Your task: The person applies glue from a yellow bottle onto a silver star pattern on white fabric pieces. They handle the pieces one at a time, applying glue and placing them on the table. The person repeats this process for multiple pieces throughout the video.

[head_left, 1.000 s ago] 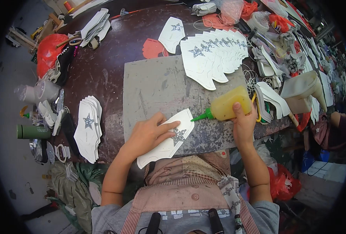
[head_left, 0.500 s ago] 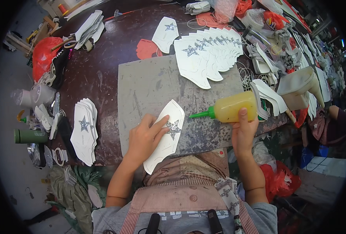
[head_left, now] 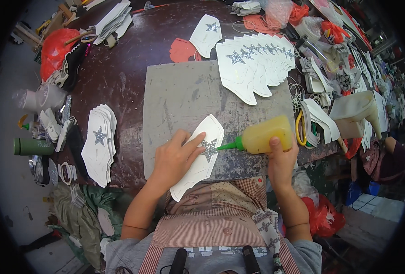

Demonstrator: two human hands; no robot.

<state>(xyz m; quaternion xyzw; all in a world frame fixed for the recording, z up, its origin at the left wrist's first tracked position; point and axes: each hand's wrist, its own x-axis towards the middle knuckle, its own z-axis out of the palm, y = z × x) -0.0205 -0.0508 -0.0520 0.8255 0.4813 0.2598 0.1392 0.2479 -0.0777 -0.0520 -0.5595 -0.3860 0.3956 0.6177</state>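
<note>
My left hand [head_left: 174, 157] presses flat on a white shoe-upper piece [head_left: 201, 155] with a glittery silver star, lying on the grey work mat [head_left: 184, 98]. My right hand [head_left: 281, 160] grips a yellow glue squeeze bottle [head_left: 262, 137]; its green nozzle points left and touches the star. A fanned row of finished white star pieces [head_left: 252, 64] lies at the mat's far right corner. Another stack of white star pieces [head_left: 99, 141] sits left of the mat.
The dark brown table [head_left: 129, 68] carries red cut pieces [head_left: 182, 49], one single white piece [head_left: 206, 34], yellow-handled scissors [head_left: 300, 130], a cream jug [head_left: 357, 107], a green bottle [head_left: 32, 146] and scraps along the left and right edges.
The white piece has turned more upright under my left hand and slid right. The glue bottle has come down and left, so its nozzle now meets the star.
</note>
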